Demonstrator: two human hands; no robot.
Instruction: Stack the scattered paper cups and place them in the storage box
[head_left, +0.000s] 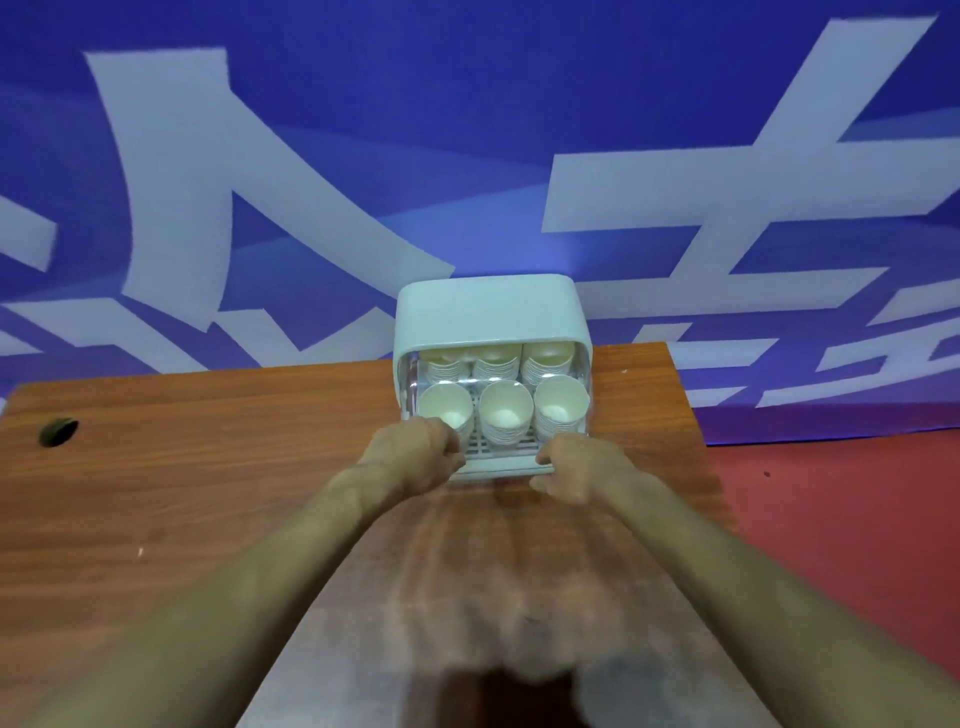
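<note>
Wood-grain table (208, 467) filled the lower frame. At centre sat a pale, rounded plastic storage box (491, 312), stacked paper cups (505, 415) lying in two rows inside. The left hand (415, 457) and right hand (582, 467) curled closed on its slatted front tray (501, 457). A crooked push could jam it.

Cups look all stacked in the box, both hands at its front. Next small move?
Probably close it. The cup stacks sit in two rows inside the storage box, no loose cups show on the table, and the left hand and right hand grip the front bottom edge.
</note>
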